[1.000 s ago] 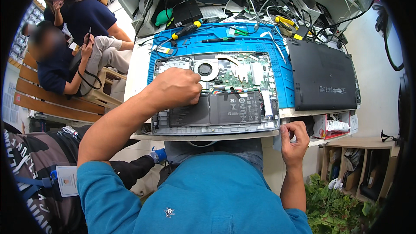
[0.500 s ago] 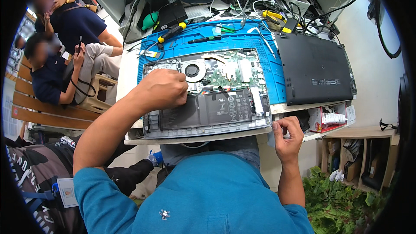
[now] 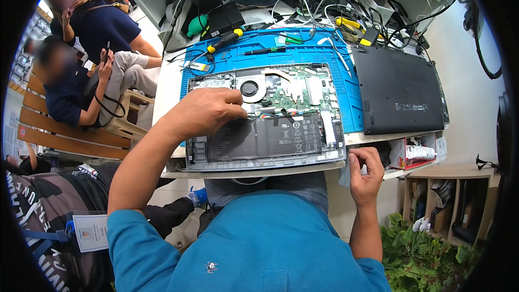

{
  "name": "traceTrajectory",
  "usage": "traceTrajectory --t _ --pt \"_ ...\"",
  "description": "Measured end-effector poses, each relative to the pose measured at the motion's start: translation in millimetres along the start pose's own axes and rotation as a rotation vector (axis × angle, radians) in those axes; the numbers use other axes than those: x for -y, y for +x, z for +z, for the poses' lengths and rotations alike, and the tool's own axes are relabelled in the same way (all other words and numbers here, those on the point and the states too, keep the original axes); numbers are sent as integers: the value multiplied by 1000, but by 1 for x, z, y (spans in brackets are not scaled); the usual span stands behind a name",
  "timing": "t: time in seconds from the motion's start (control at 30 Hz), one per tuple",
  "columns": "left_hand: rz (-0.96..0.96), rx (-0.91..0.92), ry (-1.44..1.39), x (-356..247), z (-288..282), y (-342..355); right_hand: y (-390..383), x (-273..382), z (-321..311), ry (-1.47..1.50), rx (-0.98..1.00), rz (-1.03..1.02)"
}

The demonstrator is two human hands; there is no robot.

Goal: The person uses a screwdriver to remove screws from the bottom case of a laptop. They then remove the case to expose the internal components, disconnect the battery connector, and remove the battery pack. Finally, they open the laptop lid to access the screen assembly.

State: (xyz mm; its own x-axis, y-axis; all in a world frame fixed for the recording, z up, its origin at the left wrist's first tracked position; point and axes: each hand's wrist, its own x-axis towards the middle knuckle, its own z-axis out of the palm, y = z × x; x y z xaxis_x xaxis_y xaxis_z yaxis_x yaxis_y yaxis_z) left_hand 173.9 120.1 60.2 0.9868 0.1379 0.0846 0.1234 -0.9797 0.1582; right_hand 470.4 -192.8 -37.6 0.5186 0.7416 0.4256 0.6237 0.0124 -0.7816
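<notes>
An opened laptop base (image 3: 243,165) lies in front of me with its insides showing. Among them are a round fan (image 3: 252,88), a green circuit board (image 3: 278,99) and a wide black battery (image 3: 275,136). My left hand (image 3: 208,109) reaches over the base's left half, fingers bent and tips together just below the fan, by the battery's upper edge. Whether something small is pinched there is hidden. Beside the base's front right corner, my right hand (image 3: 366,177) is held with curled fingers, thumb near the index finger; I cannot make out anything between them.
A blue work mat (image 3: 346,94) lies under the base, with a black pen-like tool (image 3: 265,51) and a yellow-black screwdriver (image 3: 224,40) on it. A black laptop cover (image 3: 403,89) lies to the right. Cables and tools crowd the back. People sit and stand at the left.
The whole view has shifted slightly, so everything sits a little further right. My left hand's fingers are somewhat straighter than before, still below the fan. The right hand stays by the corner.
</notes>
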Motion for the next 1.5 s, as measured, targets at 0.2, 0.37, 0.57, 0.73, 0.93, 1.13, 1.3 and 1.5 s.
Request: traceTrajectory --t 0.2,0.37,0.57,0.73,0.93,1.13,1.3,1.5 --pt "114 119 37 7 -7 11 -2 -2 -1 14 3 25" --pt "199 235 104 8 -14 25 0 1 -1 -12 12 13" --pt "234 281 57 16 -15 28 0 2 1 -20 7 20" --pt "211 269 -66 18 -16 32 0 1 0 -19 22 21" --pt "134 308 -52 18 -12 30 1 2 2 -25 13 16" --pt "131 193 -142 26 -5 21 2 -1 2 -35 19 -1" --pt "78 60 -174 22 2 8 3 0 2 -38 30 -1" --pt "-63 -7 -105 11 10 2 3 0 3 -29 21 -2"
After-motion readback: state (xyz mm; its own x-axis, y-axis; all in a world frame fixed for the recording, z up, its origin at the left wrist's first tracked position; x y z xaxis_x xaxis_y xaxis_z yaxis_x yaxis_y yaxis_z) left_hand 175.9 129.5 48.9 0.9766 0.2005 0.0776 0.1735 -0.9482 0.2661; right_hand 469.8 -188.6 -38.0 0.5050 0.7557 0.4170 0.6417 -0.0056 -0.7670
